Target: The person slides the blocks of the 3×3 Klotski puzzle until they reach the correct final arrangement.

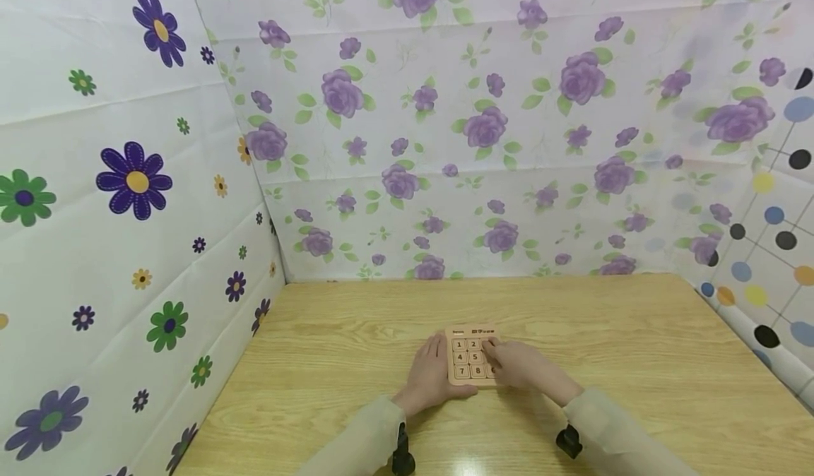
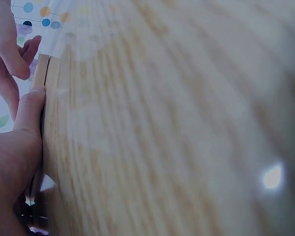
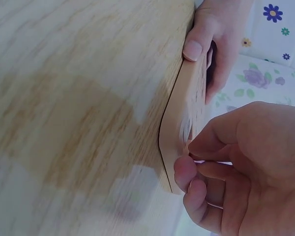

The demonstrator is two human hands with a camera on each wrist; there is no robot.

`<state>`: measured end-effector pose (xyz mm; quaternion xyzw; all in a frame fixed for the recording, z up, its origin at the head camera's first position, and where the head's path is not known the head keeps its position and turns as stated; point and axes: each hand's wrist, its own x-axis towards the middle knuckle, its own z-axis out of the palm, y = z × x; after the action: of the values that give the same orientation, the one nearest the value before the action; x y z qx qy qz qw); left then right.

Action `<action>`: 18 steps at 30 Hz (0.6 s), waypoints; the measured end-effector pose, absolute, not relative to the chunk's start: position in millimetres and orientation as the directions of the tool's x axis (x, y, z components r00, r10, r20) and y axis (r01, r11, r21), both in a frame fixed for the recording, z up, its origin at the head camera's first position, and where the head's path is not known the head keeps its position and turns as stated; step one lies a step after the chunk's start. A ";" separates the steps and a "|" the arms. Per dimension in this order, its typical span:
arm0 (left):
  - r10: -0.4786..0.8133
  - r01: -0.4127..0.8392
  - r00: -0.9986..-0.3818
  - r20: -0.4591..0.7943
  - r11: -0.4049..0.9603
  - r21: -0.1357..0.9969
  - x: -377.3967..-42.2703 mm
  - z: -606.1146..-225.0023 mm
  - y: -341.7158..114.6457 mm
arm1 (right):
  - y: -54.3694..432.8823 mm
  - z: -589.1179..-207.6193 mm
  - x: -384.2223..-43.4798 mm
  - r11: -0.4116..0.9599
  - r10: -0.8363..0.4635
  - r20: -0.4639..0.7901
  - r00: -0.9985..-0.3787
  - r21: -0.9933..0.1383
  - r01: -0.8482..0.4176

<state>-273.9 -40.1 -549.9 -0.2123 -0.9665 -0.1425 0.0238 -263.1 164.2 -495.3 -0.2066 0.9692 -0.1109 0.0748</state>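
Note:
A wooden number puzzle (image 1: 468, 364) with square numbered tiles lies flat on the table, its 1, 2, 4, 5, 7 and 8 in plain sight. My left hand (image 1: 430, 376) holds its left side, fingers along the left edge and thumb (image 3: 192, 50) along the near edge. My right hand (image 1: 518, 363) is over the right column, with bent fingers. In the right wrist view its thumb and forefinger (image 3: 185, 168) meet close to the tiles; whether they pinch a tile is not clear. The upper right tiles are hidden under this hand, and a 6 partly shows at lower right.
The wood-grain table (image 1: 343, 342) spreads around the puzzle. Flowered cloth (image 1: 407, 137) hangs behind it and more patterned cloth (image 1: 136, 264) on the left. A dotted cloth (image 1: 772, 250) borders the right side. Both wrists carry black camera straps (image 1: 402, 453).

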 end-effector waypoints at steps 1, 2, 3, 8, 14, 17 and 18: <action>0.402 0.414 -0.910 0.102 0.869 0.270 -273.7 -550.1 -40.0 | 164.8 -495.5 -263.2 0.889 -0.418 -0.100 -0.903 -0.249 -0.384; 0.401 0.412 -0.911 0.099 0.868 0.276 -273.6 -550.5 -39.9 | 165.1 -495.7 -263.3 0.889 -0.418 -0.103 -0.903 -0.253 -0.383; 0.400 0.411 -0.911 0.098 0.868 0.279 -273.5 -550.9 -39.8 | 165.5 -496.0 -263.2 0.887 -0.420 -0.100 -0.902 -0.257 -0.384; 0.399 0.411 -0.911 0.099 0.869 0.276 -273.9 -552.7 -39.3 | 167.2 -496.6 -262.5 0.877 -0.435 -0.083 -0.897 -0.265 -0.401; 0.404 0.418 -0.908 0.111 0.864 0.280 -273.2 -550.1 -39.7 | 169.8 -494.6 -259.7 0.861 -0.475 -0.047 -0.879 -0.234 -0.452; 0.402 0.419 -0.908 0.119 0.867 0.270 -272.3 -548.3 -39.5 | 171.4 -493.7 -257.7 0.849 -0.500 -0.024 -0.865 -0.212 -0.485; 0.401 0.418 -0.909 0.118 0.867 0.270 -272.1 -548.0 -39.4 | 172.0 -493.1 -256.8 0.845 -0.509 -0.015 -0.861 -0.201 -0.496</action>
<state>-272.1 -39.4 -548.0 -0.2119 -0.9659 -0.1462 0.0289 -256.8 172.0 -493.1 -0.2616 0.9598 -0.0958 0.0337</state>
